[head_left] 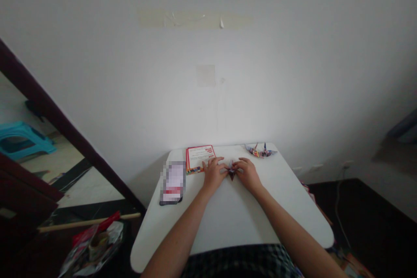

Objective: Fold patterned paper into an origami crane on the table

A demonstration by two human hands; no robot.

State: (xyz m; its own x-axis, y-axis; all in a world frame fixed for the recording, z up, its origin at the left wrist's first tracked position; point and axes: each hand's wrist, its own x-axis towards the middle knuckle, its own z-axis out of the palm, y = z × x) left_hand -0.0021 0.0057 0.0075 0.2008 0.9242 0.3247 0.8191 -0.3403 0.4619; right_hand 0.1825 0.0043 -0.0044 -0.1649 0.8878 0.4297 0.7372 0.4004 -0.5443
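Observation:
Between my two hands, over the white table, is a small piece of folded paper with a dark pointed tip toward me. My left hand pinches its left side, the other fingers spread out. From the right, my right hand pinches the opposite side with bent fingers. The fingertips hide part of the paper. Beyond my right hand, folded paper cranes with colourful print lie near the table's back edge. Just left of my left hand is a stack of printed sheets with a red border.
A phone, its screen blurred, lies at the table's left side. The white wall rises behind the table. On the floor at left are a rubbish bag and a wooden stick. A blue stool appears beyond the dark frame.

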